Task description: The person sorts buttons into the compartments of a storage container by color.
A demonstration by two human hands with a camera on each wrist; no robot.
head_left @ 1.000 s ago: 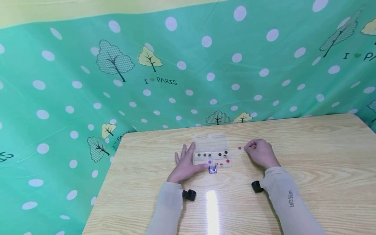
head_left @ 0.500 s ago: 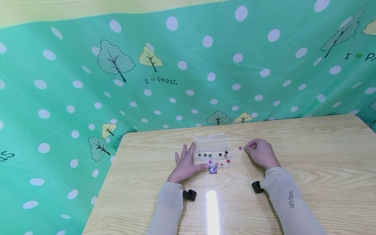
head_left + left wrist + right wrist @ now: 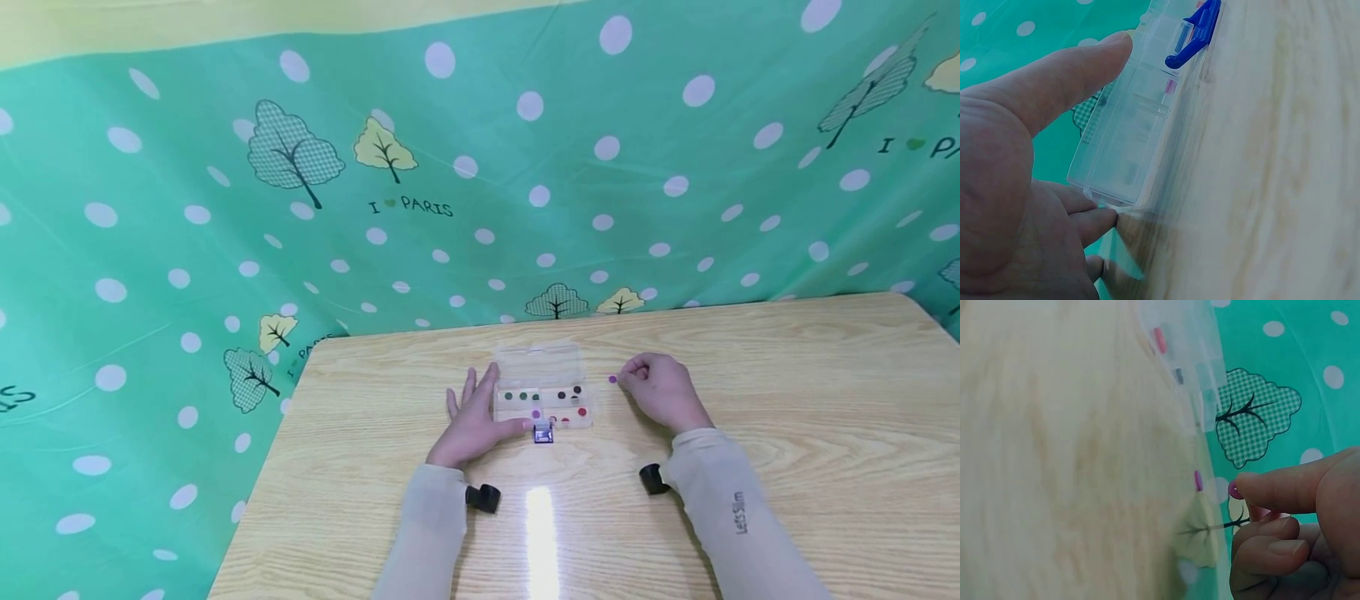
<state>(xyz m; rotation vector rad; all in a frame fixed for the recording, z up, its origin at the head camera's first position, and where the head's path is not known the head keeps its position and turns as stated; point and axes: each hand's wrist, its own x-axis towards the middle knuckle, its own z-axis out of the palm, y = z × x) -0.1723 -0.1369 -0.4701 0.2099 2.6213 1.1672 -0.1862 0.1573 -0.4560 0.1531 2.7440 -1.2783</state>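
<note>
A clear plastic compartment box [image 3: 513, 414] stands with its lid [image 3: 538, 365] raised at the back. Green, black, red and purple discs lie in its compartments. A blue latch [image 3: 1202, 40] hangs at its front side. My left hand [image 3: 474, 427] spreads round the left end, thumb along the front edge, forefinger at the back corner, fingers mostly straight. To the right of the box, my right hand [image 3: 660, 390] pinches a small purple disc [image 3: 1234, 489] between thumb and forefinger, its other fingers curled. Another purple disc [image 3: 1198, 480] lies on the table just left of those fingertips.
The wooden table [image 3: 360, 467] ends at a green dotted curtain [image 3: 420, 167] just behind the box. Black wrist cameras sit on the left sleeve [image 3: 435, 517] and right sleeve [image 3: 727, 483]. A bright light reflection shows on the tabletop in front.
My right hand has moved slightly left, bringing its fingertips right up to the purple disc on the table. The left hand and box stay put.
</note>
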